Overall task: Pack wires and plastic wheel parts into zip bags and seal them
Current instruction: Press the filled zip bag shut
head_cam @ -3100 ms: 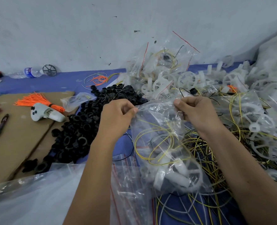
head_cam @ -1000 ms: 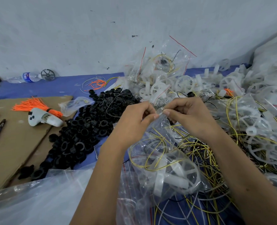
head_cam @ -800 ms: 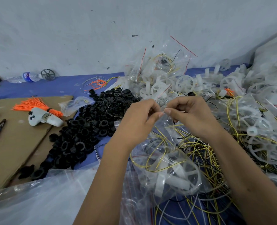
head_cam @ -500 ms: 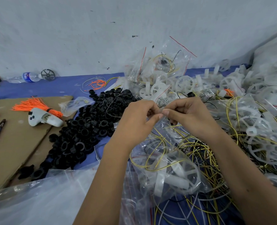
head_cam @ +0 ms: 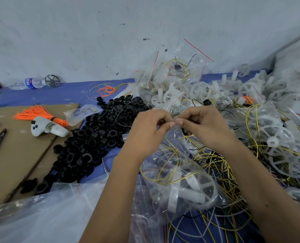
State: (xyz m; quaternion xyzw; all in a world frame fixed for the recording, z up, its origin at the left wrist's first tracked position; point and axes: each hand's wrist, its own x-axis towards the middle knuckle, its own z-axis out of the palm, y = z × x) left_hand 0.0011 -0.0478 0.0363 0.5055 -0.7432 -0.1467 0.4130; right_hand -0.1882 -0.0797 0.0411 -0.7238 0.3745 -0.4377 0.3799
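Zip bag: clear bag held up at centre, just in front of the person, its mouth at the top between both hands; its lower body hangs above a tangle of loose wires.
Contents: a white plastic wheel part and loops of yellow wire, both visible through the film.
Left hand: fingers curled, thumb and forefinger pinching the bag's top edge.
Right hand: fingers curled likewise, pinching the same edge; the two thumb tips nearly touch.
Step in hand: judged to be closing the zip strip, with the pinch points met near the middle of the mouth.
Doing it well: keep both tracks aligned between thumb and forefinger, press firmly, then run the pinch outward to each corner; check that no wire loop lies across the strip, since that would likely leave a gap.
Seal state: cannot be told; the strip is hidden by the fingers.
Surroundings: a heap of black rings to the left; filled bags and white wheels piled behind; empty bags in the near foreground; orange cable ties and a white controller on cardboard at far left.
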